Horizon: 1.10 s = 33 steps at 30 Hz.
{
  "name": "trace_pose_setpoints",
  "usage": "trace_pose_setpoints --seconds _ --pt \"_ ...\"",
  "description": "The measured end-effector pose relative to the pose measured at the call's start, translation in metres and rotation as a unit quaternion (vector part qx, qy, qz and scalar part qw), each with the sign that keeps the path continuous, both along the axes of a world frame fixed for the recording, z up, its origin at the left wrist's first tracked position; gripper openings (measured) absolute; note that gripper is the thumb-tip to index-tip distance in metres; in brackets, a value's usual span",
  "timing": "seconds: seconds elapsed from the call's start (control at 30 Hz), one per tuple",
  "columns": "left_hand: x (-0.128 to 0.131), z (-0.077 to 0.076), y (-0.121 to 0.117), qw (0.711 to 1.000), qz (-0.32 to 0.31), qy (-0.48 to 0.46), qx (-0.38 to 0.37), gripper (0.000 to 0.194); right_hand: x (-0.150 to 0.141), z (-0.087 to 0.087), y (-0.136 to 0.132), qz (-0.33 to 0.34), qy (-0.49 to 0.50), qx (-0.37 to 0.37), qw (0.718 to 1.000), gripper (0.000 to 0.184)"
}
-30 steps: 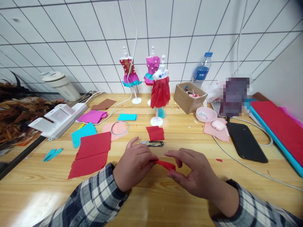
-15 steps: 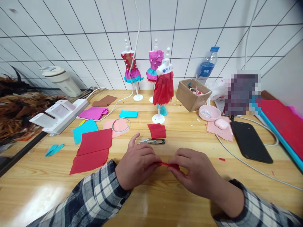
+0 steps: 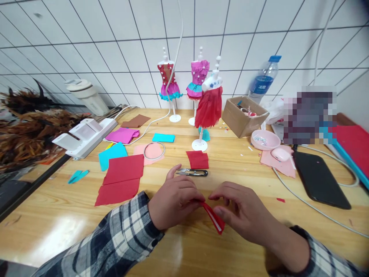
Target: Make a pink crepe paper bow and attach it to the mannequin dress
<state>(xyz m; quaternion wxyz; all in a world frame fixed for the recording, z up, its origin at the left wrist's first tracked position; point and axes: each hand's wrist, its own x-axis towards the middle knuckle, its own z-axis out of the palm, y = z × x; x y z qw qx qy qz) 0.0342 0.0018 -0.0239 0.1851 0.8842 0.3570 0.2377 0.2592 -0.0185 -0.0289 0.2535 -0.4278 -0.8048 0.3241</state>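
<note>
Low over the wooden table [image 3: 184, 246] my two hands meet on a narrow folded strip of red paper [image 3: 215, 218]. My left hand [image 3: 175, 202] pinches its upper end between thumb and fingers. My right hand [image 3: 245, 213] has its fingers curled round the strip's lower part. Just beyond my hands lie small black thread snips [image 3: 192, 172] and a folded red paper square [image 3: 197, 159]. A small mannequin in a red paper dress [image 3: 209, 105] stands behind them.
Red paper sheets [image 3: 121, 179] lie left of my hands, with blue [image 3: 112, 154], pink and magenta pieces further back. Two more dressed mannequins [image 3: 170, 82] stand by the tiled wall. A cardboard box [image 3: 244, 115], pink dish [image 3: 265, 139], black phone [image 3: 319, 179] and cables lie right. Feathers [image 3: 25, 134] fill the left edge.
The red strip, stretched level between my hands a second ago, now hangs slanting down toward my right hand. My view has shifted a little to the left.
</note>
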Motion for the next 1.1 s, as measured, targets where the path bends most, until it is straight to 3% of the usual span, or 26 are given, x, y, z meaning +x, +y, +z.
trace_pose_setpoints --seconds 0.07,0.2,0.43,0.53,0.63,0.7,0.9,1.1 --pt "0.001 0.0 -0.001 1.0 0.006 -0.002 -0.013 0.009 0.0 0.001 -0.002 0.01 0.001 0.013 1.0 0.022" --pt "0.0 -0.002 0.0 1.0 0.003 -0.005 0.0 0.01 -0.001 -0.003 -0.004 0.005 -0.043 0.026 0.999 0.009" --pt "0.0 -0.002 0.0 1.0 -0.024 0.0 0.019 0.013 -0.003 -0.006 0.0 -0.025 -0.034 -0.009 0.999 0.013" --pt "-0.001 0.0 -0.001 0.998 -0.046 0.001 0.041 0.022 -0.005 -0.007 0.0 -0.023 0.045 -0.103 0.993 0.009" --pt "-0.001 0.001 -0.002 0.995 -0.068 -0.024 0.067 0.02 -0.008 -0.009 -0.002 -0.04 0.174 -0.219 0.959 0.012" --pt "0.0 0.002 -0.001 0.995 -0.062 -0.028 0.07 0.017 -0.01 -0.011 -0.003 -0.043 0.223 -0.254 0.94 0.013" --pt "0.001 0.004 -0.002 0.997 -0.037 -0.028 0.055 0.011 -0.012 -0.006 -0.008 -0.043 0.178 -0.216 0.959 0.004" --pt "-0.001 0.003 -0.005 0.992 -0.021 -0.051 0.115 0.015 -0.014 -0.006 -0.008 -0.071 0.14 -0.126 0.98 0.015"
